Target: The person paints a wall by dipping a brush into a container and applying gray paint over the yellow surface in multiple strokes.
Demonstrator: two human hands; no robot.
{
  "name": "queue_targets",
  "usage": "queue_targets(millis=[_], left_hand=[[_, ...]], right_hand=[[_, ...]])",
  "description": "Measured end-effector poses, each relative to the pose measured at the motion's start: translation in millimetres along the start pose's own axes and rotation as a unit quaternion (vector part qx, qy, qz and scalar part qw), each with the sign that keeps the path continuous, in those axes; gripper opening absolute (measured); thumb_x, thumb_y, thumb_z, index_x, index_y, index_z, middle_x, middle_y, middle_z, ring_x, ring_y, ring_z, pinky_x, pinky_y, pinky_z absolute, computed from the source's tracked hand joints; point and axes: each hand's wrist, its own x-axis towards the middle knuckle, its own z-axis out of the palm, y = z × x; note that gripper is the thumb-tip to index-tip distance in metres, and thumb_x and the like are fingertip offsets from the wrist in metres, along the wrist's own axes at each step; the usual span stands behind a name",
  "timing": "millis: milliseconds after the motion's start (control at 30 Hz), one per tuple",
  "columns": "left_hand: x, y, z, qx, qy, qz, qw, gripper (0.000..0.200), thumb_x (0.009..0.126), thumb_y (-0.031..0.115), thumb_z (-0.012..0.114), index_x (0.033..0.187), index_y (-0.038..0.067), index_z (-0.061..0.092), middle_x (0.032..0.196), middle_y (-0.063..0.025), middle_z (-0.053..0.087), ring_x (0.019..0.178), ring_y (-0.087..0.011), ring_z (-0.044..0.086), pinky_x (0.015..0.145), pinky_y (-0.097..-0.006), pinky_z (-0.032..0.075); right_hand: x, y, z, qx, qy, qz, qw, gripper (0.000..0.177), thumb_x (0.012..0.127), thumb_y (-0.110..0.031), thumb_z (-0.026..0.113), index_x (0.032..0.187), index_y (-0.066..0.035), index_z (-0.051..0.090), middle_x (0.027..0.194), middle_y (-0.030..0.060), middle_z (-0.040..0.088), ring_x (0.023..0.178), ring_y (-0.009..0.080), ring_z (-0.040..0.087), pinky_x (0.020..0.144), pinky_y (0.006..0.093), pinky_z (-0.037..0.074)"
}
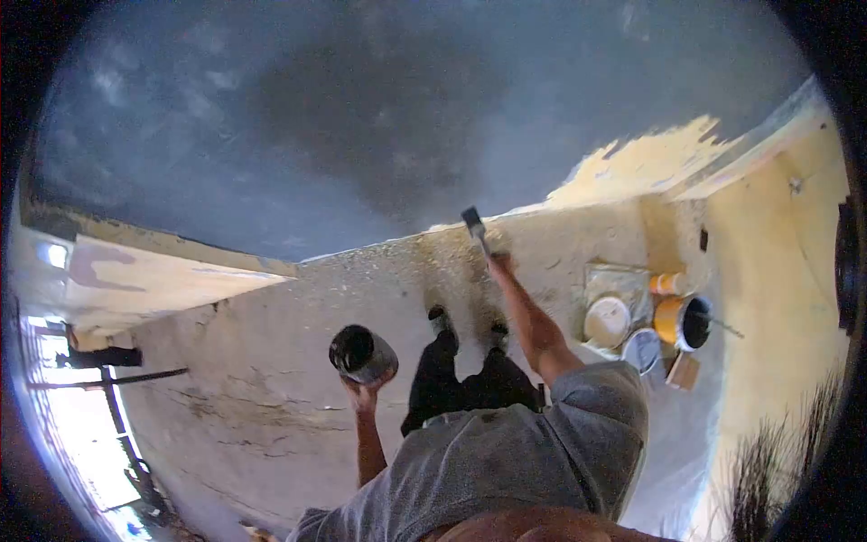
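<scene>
A paintbrush [474, 226] with dark, paint-covered bristles is gripped by its handle in my right hand [499, 264], near the foot of the wall. My left hand [368, 392] is wrapped round a paint can [375, 359], held out at my left side, its inside dark. Most of the wall [217, 135] ahead is dark blue-grey, with a darker patch in the middle. A pale cream area [632, 167] with a ragged upper edge shows at the lower right of that wall. My right hand is apart from the can.
On the floor at my right stand an orange bucket [670, 318], a white-lidded tub [607, 322], another round container [642, 350] and a small orange tub [666, 284]. A brown box [683, 371] lies beside them. Bright openings are at far left.
</scene>
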Motion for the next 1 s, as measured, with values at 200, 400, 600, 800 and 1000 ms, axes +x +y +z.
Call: queue_targets(millis=[200, 400, 600, 800, 1000], left_hand=[[41.4, 17.3, -25.9, 0.022, -0.015, -0.026, 0.999, 0.08, 0.072, 0.027, 0.075, 0.134, 0.006, 0.029, 0.131, -0.0151, 0.039, 0.117, -0.0269, 0.043, 0.088, -0.0417, 0.048], [85.4, 34.5, -55.2, -0.004, -0.02, -0.072, 0.997, 0.082, 0.071, 0.025, 0.077, 0.134, 0.005, 0.029, 0.13, -0.0151, 0.039, 0.115, -0.0271, 0.044, 0.088, -0.0398, 0.047], [133.5, 92.5, -14.9, 0.217, -0.058, -0.085, 0.971, 0.086, 0.065, 0.02, 0.08, 0.133, 0.004, 0.029, 0.131, -0.015, 0.04, 0.113, -0.0269, 0.047, 0.088, -0.037, 0.046], [169.5, 86.6, -40.2, 0.167, -0.109, -0.104, 0.974, 0.092, 0.062, 0.018, 0.082, 0.135, 0.006, 0.028, 0.132, -0.0148, 0.039, 0.114, -0.0263, 0.046, 0.09, -0.0393, 0.046], [209.6, 70.8, -53.9, 0.19, -0.117, -0.128, 0.966, 0.09, 0.064, 0.019, 0.08, 0.136, 0.007, 0.027, 0.134, -0.0148, 0.038, 0.115, -0.0272, 0.046, 0.091, -0.0404, 0.044]], right_hand=[[93.5, -210.5, -18.5, 0.345, 0.072, 0.175, 0.919, 0.041, 0.085, -0.038, 0.063, 0.062, -0.007, 0.051, 0.051, 0.0018, 0.047, 0.043, 0.0148, 0.048, 0.038, 0.0332, 0.036], [29.1, -281.8, -95.8, 0.109, 0.098, 0.026, 0.989, 0.048, 0.088, -0.041, 0.059, 0.057, -0.005, 0.051, 0.048, 0.0003, 0.046, 0.042, 0.0121, 0.045, 0.04, 0.0331, 0.035], [13.7, -244.8, -57.1, 0.137, 0.01, 0.286, 0.948, 0.052, 0.089, -0.041, 0.058, 0.057, -0.001, 0.052, 0.047, 0.0052, 0.048, 0.041, 0.0145, 0.044, 0.042, 0.0339, 0.035], [68.7, -244.5, -11.2, 0.037, 0.054, 0.151, 0.986, 0.04, 0.087, -0.032, 0.061, 0.062, 0.0, 0.058, 0.053, 0.0059, 0.052, 0.052, 0.014, 0.052, 0.05, 0.0313, 0.039], [-58.3, -214.9, 12.2, 0.082, 0.08, 0.158, 0.981, 0.028, 0.085, -0.026, 0.062, 0.082, 0.001, 0.067, 0.07, 0.0157, 0.065, 0.062, 0.0329, 0.061, 0.059, 0.0413, 0.045]])
